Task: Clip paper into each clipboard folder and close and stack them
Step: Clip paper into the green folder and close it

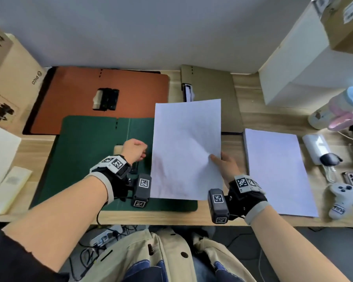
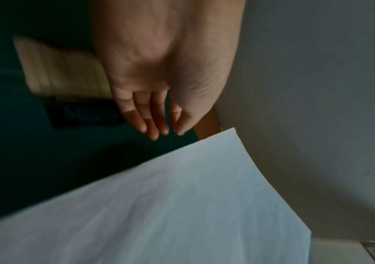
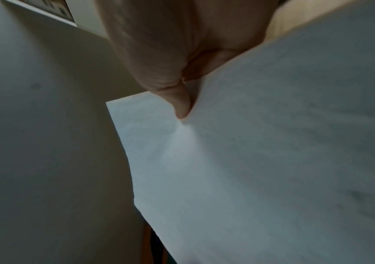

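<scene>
So, running from the left edge to the right:
Orange folder [image 1: 110, 98]: lies open at about 11 o'clock on the desk, its black clip [image 1: 107, 99] empty; the green one overlaps its near edge.
Green folder [image 1: 94, 151]: open flat at 9 o'clock from the sheet, its clip partly under the left hand.
Left hand [image 1: 134, 150]: hovers at the clip with fingers [image 2: 152, 123] loosely together and holding nothing; whether it touches the clip I cannot tell. If the clip is not lifted in time, the sheet could butt against it and buckle.
Sheet [image 1: 186, 149]: held above the green folder's right half, already dimpled at the pinch.
Right hand [image 1: 226, 161]: thumb [image 3: 182, 101] on top, clamped on the sheet's right edge; one-sided grip, so it may sag, crease or go in crooked.
Paper stack [image 1: 277, 171]: at 3 o'clock, flat on the desk.
</scene>
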The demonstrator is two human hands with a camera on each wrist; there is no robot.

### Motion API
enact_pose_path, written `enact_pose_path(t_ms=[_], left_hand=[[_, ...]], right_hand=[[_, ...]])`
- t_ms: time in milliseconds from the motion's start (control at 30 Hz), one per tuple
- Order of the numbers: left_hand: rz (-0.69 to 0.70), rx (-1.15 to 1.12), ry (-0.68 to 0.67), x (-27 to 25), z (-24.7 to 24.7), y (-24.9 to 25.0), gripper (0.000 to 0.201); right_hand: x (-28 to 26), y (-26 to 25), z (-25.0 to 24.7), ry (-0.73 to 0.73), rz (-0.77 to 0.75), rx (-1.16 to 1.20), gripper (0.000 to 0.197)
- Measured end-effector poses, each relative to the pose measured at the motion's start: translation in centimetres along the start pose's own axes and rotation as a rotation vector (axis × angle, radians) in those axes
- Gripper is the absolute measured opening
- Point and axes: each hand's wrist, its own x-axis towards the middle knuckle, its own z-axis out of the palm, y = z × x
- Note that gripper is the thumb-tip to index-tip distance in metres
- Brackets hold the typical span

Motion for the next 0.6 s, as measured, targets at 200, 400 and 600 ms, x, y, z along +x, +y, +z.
enact_pose_path(t_ms=[200,400,600], left_hand=[[-0.127,0.386,-0.103,3.9,-3.8,-4.5,0.031],[-0.103,0.567,-0.176,5.1,-3.1,-5.5,0.041],[0.055,0.895,-0.166,5.3,-3.0,-5.2,0.04]], right_hand=[[0.4,1.5,5.7,0.037,-0.004,-0.179,0.03],[0.4,2.7,7.3,0.125,0.03,-0.294,0.032],[0.3,2.6,8.0,0.182,0.033,-0.293,0.029]])
